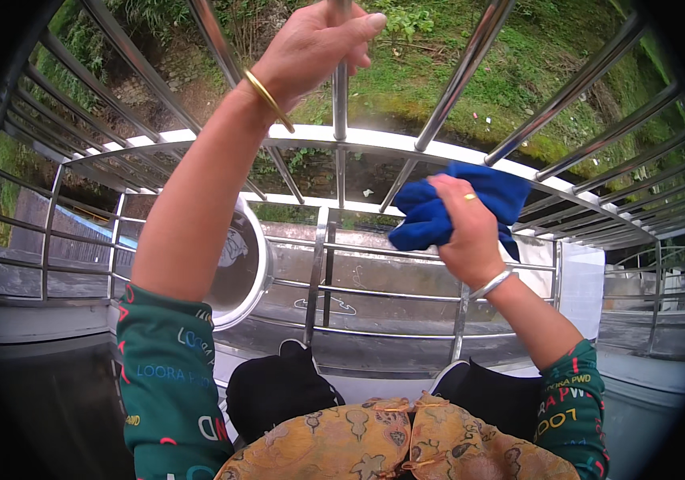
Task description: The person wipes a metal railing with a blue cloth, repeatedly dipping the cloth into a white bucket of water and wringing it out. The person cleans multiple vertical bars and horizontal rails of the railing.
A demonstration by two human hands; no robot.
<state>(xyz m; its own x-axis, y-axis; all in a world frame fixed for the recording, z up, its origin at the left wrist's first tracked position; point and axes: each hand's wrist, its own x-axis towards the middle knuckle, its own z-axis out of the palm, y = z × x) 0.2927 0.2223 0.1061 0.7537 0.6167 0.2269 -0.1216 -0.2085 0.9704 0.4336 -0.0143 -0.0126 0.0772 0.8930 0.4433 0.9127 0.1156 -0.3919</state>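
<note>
At the top centre, my left hand is closed around an upright metal bar of the railing. My right hand grips a bunched blue cloth, right of centre, close to the white-lit horizontal rail. Part of the cloth spreads out behind my fingers and covers a stretch of that rail. A bucket with a pale rim and dark liquid in it stands below my left forearm, partly hidden by it.
A metal bar cage surrounds me, with lower horizontal bars before my feet. A white panel stands at the right. Below the bars lies a concrete surface with a wire hanger. A grassy slope rises beyond.
</note>
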